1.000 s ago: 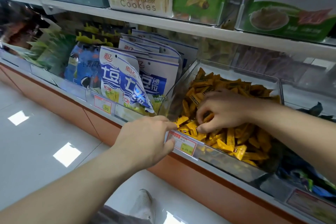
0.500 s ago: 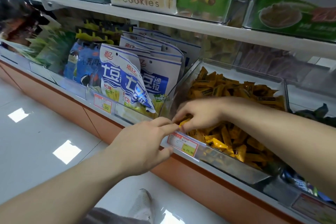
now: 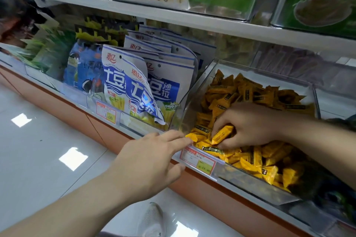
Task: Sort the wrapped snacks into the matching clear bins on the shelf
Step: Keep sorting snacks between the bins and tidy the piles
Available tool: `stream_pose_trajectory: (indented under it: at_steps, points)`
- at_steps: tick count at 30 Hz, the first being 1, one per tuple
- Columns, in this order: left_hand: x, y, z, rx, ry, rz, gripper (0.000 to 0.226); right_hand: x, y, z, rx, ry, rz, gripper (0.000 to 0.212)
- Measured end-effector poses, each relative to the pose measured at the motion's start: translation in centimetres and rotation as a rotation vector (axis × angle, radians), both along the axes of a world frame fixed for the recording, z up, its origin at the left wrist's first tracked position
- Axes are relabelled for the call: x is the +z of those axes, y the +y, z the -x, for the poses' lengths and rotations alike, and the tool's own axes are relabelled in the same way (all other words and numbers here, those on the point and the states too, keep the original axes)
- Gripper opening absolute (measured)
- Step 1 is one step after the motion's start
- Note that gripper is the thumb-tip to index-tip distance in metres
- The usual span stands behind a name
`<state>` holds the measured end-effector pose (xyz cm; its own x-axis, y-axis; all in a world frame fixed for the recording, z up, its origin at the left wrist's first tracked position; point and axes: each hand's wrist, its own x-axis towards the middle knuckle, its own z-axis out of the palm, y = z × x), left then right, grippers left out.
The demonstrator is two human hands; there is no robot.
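The right hand (image 3: 248,125) is inside the clear bin (image 3: 250,183), near its front left corner. Its thumb and fingers are pinched on one orange wrapped snack (image 3: 221,134), held just above the pile of matching snacks (image 3: 269,159). The left hand (image 3: 152,159) reaches to the bin's front rim with its fingers straight and holding nothing, the tips touching a wrapper at that corner. The step should go best if the pinched snack is released deeper in the bin, away from the low front rim where it could slide out. The left hand can nudge the corner wrapper inward.
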<state>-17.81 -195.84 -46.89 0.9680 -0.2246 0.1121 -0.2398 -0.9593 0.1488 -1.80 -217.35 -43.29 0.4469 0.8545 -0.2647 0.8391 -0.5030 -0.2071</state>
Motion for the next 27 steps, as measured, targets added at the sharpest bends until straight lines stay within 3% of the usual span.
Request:
stream_pose_trajectory:
  at_steps: [6, 10, 13, 15, 18, 23, 27]
  points:
    - [0.7, -1.2, -0.7, 0.061, 0.005, 0.005, 0.054, -0.2, 0.6, 2.1, -0.132, -0.043, -0.186, 0.052]
    - [2.2, -3.3, -0.8, 0.094, -0.097, 0.008, 0.047, 1.6, -2.3, 3.4, -0.314, -0.163, -0.395, 0.043]
    - [3.4, -6.0, -1.2, 0.018, -0.188, 0.131, 0.046, 2.2, -7.6, 4.3, -0.485, -0.240, -0.516, 0.036]
    - [3.9, -8.8, -2.1, -0.077, -0.215, 0.199, 0.051, 1.8, -11.3, 4.9, -0.631, -0.304, -0.525, 0.039]
    - [4.3, -13.6, -4.9, -0.245, -0.233, 0.099, 0.059, 0.7, -15.0, 5.9, -0.825, -0.300, -0.442, 0.053]
    - [2.4, -17.1, -8.9, -0.368, -0.034, -0.133, 0.071, -1.3, -16.6, 7.3, -0.774, -0.093, -0.531, 0.061]
    - [1.9, -14.2, -10.5, -0.306, -0.081, -0.176, 0.069, -1.4, -16.7, 7.2, -0.751, -0.109, -0.416, 0.092]
